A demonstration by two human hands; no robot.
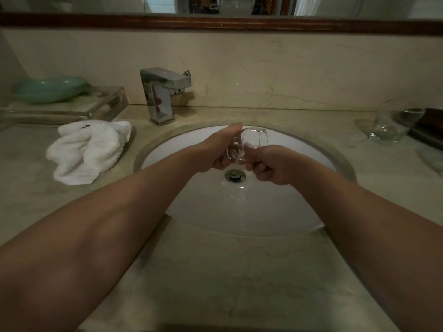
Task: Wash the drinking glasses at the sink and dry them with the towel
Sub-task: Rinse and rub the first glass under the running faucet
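A clear drinking glass (251, 140) is held tilted over the white sink basin (287, 200), its mouth pointing away to the right. My left hand (215, 152) grips it from the left side. My right hand (271, 164) is curled at the glass's near side, its thumb against the glass. A second clear glass (386, 128) stands on the counter at the right. A crumpled white towel (88, 149) lies on the counter left of the basin.
A chrome faucet (163, 94) stands behind the basin at the left; no water stream shows. A glass tray with a green dish (50, 88) sits at the far left. A dark tray (429, 130) is at the right edge. The drain (235, 175) lies below my hands.
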